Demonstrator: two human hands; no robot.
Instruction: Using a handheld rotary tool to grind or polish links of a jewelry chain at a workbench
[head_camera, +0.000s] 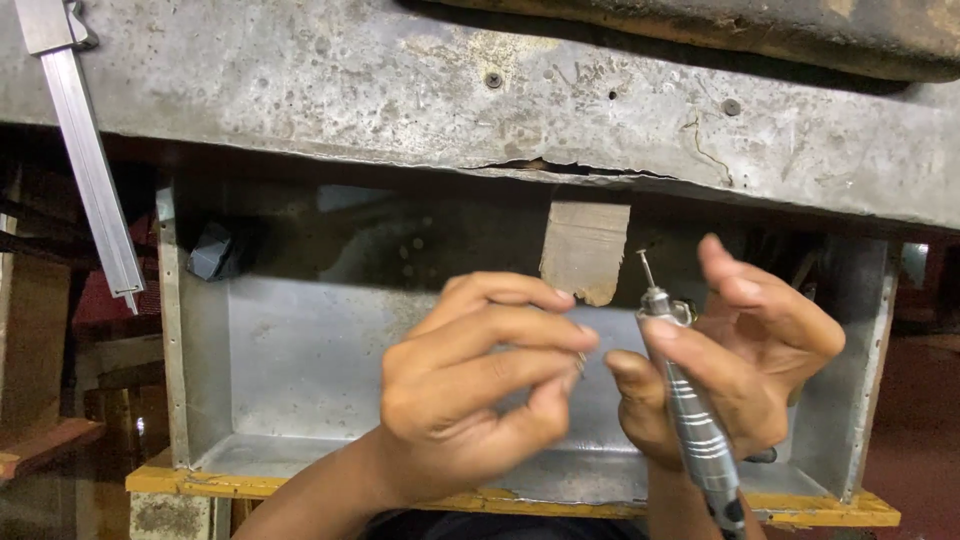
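At 10 o'clock in the head view, a flat metal bar (88, 160) hangs diagonally from the top edge, its lower end pointing toward 5 o'clock. It lies across the left end of a worn, scratched metal benchtop edge (400, 90), which spans the full width along 12 o'clock and carries 2 visible screw heads and 1 long crack on its lower lip.

Below the benchtop sits an open sheet-metal tray (290, 360), its yellow-painted front rim (200, 482) running along 6 o'clock. A small dark object (215, 250) rests in the tray's upper left corner, at 9 o'clock from the hands. A brownish strip of worn material (583, 250) hangs from the benchtop lip at 12 o'clock from the hands.

The left hand (480, 385) is at centre, fingers curled together with fingertips pinched at its 3 o'clock side. A small item appears to be held between the fingertips, but it is too small and blurred to identify.

The right hand (740, 360) is just beside the left, at its 3 o'clock. It grips a slim, ribbed metal rotary handpiece (695, 420), held pen-style between thumb and index finger, with the remaining fingers spread open. The handpiece is tilted, its thin bit (646, 268) pointing to 12 o'clock and its body running down to 5 o'clock, off the bottom edge.
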